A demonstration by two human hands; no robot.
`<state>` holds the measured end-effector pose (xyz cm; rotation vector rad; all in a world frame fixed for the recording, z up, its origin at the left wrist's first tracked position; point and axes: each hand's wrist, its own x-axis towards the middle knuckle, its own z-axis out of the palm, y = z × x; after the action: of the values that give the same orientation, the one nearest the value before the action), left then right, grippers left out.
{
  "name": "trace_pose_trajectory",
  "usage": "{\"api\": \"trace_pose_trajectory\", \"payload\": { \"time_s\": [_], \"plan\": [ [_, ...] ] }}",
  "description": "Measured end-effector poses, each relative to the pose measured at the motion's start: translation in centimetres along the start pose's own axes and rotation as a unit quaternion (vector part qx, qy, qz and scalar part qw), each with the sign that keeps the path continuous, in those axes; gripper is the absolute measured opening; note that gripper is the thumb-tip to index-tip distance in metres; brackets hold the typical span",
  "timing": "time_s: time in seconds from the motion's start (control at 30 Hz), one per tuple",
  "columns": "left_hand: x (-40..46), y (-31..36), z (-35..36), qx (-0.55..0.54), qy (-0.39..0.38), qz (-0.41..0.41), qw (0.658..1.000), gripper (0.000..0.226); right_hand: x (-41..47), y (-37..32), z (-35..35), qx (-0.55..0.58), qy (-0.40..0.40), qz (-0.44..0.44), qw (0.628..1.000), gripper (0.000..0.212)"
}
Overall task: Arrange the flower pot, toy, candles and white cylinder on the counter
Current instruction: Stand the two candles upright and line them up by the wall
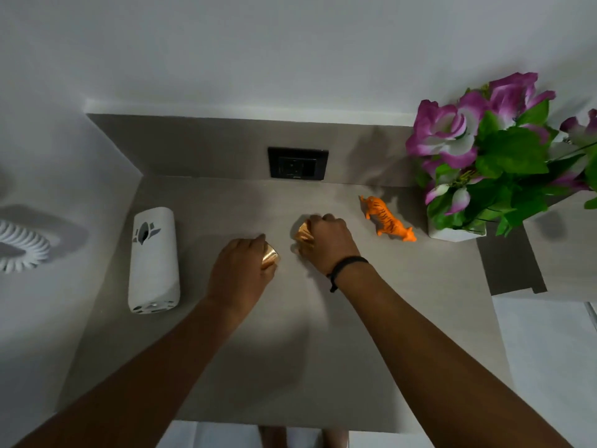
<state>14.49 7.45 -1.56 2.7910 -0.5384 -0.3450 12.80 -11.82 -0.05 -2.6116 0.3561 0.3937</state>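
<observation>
Two shiny gold candles (270, 256), left hand (240, 273), right hand (328, 242)

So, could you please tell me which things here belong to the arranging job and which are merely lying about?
Job:
- shiny gold candle in left hand
- second gold candle in right hand
- orange striped plastic tiger toy
- white pot of purple flowers
- white cylinder, lying down

Lying about:
- black wall socket
- white ribbed ring

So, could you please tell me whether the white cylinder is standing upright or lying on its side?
Lying on its side: the white cylinder rests lengthwise on the counter, one end facing the camera.
</observation>
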Motion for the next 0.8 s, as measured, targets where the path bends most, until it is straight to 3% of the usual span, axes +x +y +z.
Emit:
{"api": "trace_pose_trajectory", "payload": {
  "time_s": [0.1, 0.23, 0.4, 0.57, 0.8],
  "plan": [
    [1.5, 0.3, -0.3, -0.02, -0.022, -0.026, 0.999, 0.07, 1.2, 0.5, 0.3, -0.005, -0.006, 0.011, 1.0, 0.046],
    [2.6, 0.2, 0.5, -0.112, 0.034, -0.062, 0.991, 0.062, 1.9, 2.0, 1.0, 0.156, 0.079, 0.032, 0.984, 0.05],
    [5.4, 1.2, 1.1, -0.304, 0.167, -0.064, 0.936, 0.052, 3.4, 3.2, 2.1, 0.324, 0.211, 0.046, 0.921, 0.05],
    [9.1, 2.1, 2.8, -0.432, 0.193, -0.06, 0.879, 0.05, 5.4, 3.5, 2.6, 0.371, 0.261, 0.048, 0.89, 0.051],
    [11.4, 1.4, 4.3, -0.41, 0.223, -0.048, 0.883, 0.056, 7.4, 4.0, 3.2, 0.372, 0.272, 0.042, 0.887, 0.055]
  ]
}}
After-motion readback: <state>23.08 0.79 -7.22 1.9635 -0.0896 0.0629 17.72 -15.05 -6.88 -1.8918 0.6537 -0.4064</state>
